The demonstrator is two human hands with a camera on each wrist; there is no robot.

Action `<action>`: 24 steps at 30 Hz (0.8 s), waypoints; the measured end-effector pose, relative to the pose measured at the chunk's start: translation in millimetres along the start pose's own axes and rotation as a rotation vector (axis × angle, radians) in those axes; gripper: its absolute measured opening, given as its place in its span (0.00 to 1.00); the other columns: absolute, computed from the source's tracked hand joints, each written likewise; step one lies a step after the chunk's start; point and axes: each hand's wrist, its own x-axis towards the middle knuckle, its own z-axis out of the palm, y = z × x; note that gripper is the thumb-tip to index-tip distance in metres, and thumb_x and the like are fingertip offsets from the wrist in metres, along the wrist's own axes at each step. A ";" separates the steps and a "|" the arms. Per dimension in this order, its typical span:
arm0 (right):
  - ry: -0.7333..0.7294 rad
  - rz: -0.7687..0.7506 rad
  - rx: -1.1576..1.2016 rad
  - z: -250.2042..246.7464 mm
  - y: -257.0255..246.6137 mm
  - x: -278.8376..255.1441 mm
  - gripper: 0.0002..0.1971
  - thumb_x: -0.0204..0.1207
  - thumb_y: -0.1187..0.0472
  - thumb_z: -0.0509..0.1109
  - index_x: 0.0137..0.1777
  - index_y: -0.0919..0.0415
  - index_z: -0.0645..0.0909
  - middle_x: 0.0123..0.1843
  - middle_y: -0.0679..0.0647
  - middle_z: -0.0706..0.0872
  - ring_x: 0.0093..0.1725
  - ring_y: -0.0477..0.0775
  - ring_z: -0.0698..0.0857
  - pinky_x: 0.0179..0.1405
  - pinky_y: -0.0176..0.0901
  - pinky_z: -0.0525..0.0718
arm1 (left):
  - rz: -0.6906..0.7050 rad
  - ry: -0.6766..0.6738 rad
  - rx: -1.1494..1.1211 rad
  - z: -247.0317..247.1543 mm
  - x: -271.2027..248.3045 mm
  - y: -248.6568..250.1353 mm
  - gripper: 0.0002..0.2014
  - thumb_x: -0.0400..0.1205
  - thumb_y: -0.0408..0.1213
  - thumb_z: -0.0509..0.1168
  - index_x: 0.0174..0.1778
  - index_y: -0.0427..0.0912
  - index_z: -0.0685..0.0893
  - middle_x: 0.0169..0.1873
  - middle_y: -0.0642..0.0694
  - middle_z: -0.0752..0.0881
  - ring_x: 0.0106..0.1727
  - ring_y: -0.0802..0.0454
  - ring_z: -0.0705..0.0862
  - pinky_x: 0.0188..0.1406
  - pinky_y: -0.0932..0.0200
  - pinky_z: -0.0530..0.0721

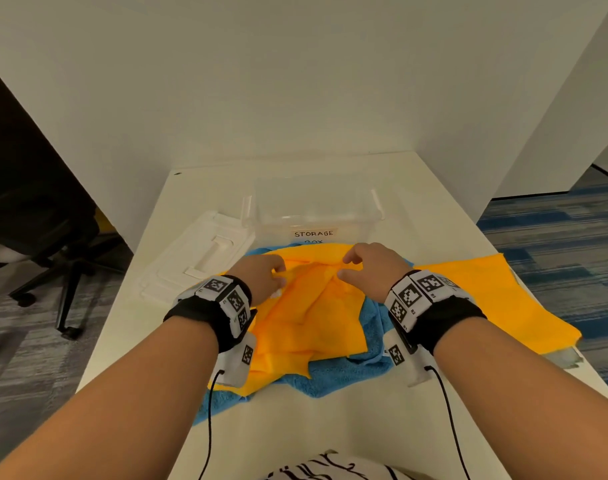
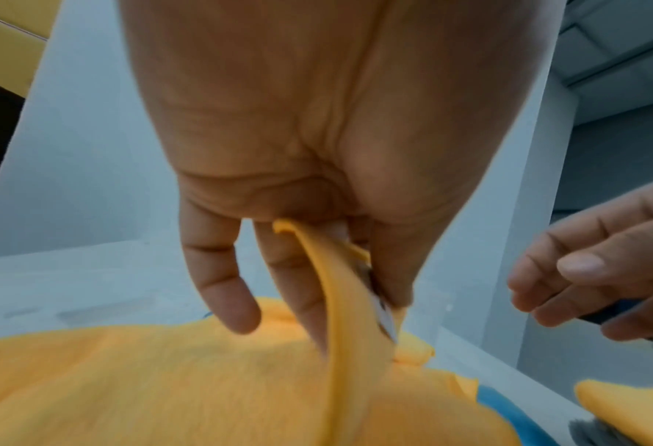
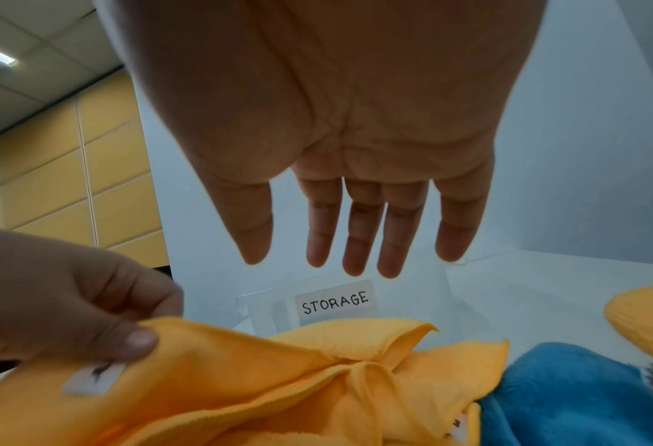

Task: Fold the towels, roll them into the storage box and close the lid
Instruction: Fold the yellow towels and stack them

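On a white table (image 1: 330,420) walled by white panels: a clear storage box (image 1: 313,209) at the far end, open and labelled "STORAGE", with its white lid (image 1: 191,258) flat just to its left. Heaped right in front of the box, a rumpled orange towel (image 1: 306,323) over a blue towel (image 1: 337,375), with a second orange towel (image 1: 496,299) spread to the right. Pinched an edge of the rumpled orange towel with the left hand (image 1: 261,278), thumb against curled fingers; kept the right hand (image 1: 372,268) just above the same cloth, fingers straight and loosely spread, gripping nothing.
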 end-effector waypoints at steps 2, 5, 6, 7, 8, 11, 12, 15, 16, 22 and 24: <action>0.032 -0.033 0.028 -6.2 -4.2 0.1 0.20 0.81 0.48 0.66 0.70 0.54 0.75 0.68 0.54 0.77 0.66 0.54 0.78 0.61 0.42 0.74 | 0.042 0.111 -0.071 -17.8 -4.0 6.6 0.10 0.87 0.41 0.57 0.62 0.50 0.79 0.49 0.49 0.80 0.40 0.54 0.76 0.29 0.67 0.70; 0.116 -0.125 0.107 -18.5 -16.1 -2.4 0.23 0.80 0.50 0.68 0.73 0.54 0.72 0.70 0.52 0.77 0.68 0.52 0.77 0.62 0.40 0.73 | 0.163 0.196 -0.120 -49.8 -11.4 21.0 0.10 0.87 0.41 0.59 0.61 0.51 0.83 0.55 0.48 0.84 0.46 0.54 0.79 0.42 0.63 0.74; 0.149 -0.171 0.130 -23.0 -20.8 -3.3 0.25 0.79 0.49 0.69 0.74 0.53 0.71 0.71 0.51 0.76 0.69 0.51 0.76 0.63 0.40 0.72 | 0.208 0.215 -0.122 -60.4 -13.9 25.8 0.11 0.87 0.41 0.60 0.61 0.51 0.84 0.57 0.48 0.84 0.52 0.53 0.79 0.49 0.62 0.73; 0.173 -0.217 0.149 -27.1 -25.5 -4.4 0.26 0.79 0.49 0.69 0.75 0.51 0.70 0.72 0.50 0.76 0.69 0.50 0.76 0.63 0.39 0.71 | 0.247 0.233 -0.121 -70.7 -17.1 31.1 0.10 0.86 0.42 0.61 0.60 0.52 0.84 0.57 0.49 0.83 0.56 0.52 0.79 0.52 0.61 0.72; 0.192 -0.263 0.160 -32.2 -30.3 -5.0 0.25 0.79 0.48 0.69 0.75 0.50 0.71 0.72 0.49 0.76 0.69 0.49 0.75 0.63 0.38 0.70 | 0.281 0.253 -0.117 -81.6 -20.6 36.8 0.10 0.85 0.43 0.62 0.59 0.52 0.85 0.56 0.51 0.83 0.58 0.53 0.79 0.54 0.61 0.72; 0.264 -0.364 0.164 -44.7 -39.8 -3.7 0.13 0.81 0.50 0.66 0.64 0.50 0.78 0.61 0.49 0.83 0.61 0.49 0.80 0.55 0.39 0.73 | 0.358 0.309 -0.171 -112.2 -32.1 52.8 0.07 0.84 0.43 0.65 0.54 0.54 0.86 0.47 0.58 0.83 0.49 0.61 0.79 0.44 0.69 0.73; 0.299 -0.375 0.155 -49.5 -41.6 -3.9 0.07 0.81 0.51 0.65 0.56 0.50 0.79 0.53 0.49 0.84 0.54 0.50 0.81 0.49 0.39 0.74 | 0.371 0.332 -0.197 -122.0 -36.2 57.2 0.05 0.83 0.43 0.66 0.52 0.55 0.86 0.45 0.60 0.83 0.46 0.64 0.78 0.42 0.73 0.72; 0.349 -0.370 0.112 -64.8 -40.4 -4.7 0.05 0.83 0.53 0.62 0.46 0.50 0.74 0.35 0.46 0.77 0.37 0.49 0.77 0.33 0.38 0.69 | 0.386 0.451 -0.268 -148.9 -46.4 66.8 0.04 0.82 0.44 0.67 0.50 0.53 0.86 0.42 0.60 0.84 0.45 0.64 0.79 0.42 0.72 0.74; 0.352 -0.360 0.099 -70.6 -38.3 -4.7 0.06 0.84 0.52 0.61 0.46 0.51 0.74 0.34 0.46 0.76 0.36 0.49 0.76 0.32 0.38 0.68 | 0.384 0.512 -0.275 -156.7 -48.3 69.7 0.05 0.83 0.44 0.66 0.50 0.51 0.87 0.43 0.57 0.84 0.46 0.61 0.80 0.43 0.71 0.75; 0.373 -0.273 0.073 -97.3 -17.3 -4.2 0.10 0.85 0.52 0.57 0.47 0.55 0.75 0.35 0.48 0.76 0.38 0.51 0.77 0.31 0.41 0.68 | 0.294 0.898 -0.316 -194.7 -53.4 79.2 0.09 0.83 0.44 0.65 0.53 0.47 0.88 0.44 0.53 0.85 0.47 0.56 0.80 0.39 0.66 0.74; 0.427 -0.214 0.095 -108.2 -7.1 -4.1 0.11 0.86 0.52 0.56 0.48 0.55 0.76 0.35 0.47 0.76 0.39 0.52 0.77 0.35 0.43 0.69 | 0.244 0.998 -0.331 -206.2 -54.9 79.4 0.10 0.83 0.45 0.65 0.54 0.46 0.88 0.43 0.52 0.84 0.47 0.55 0.80 0.43 0.61 0.74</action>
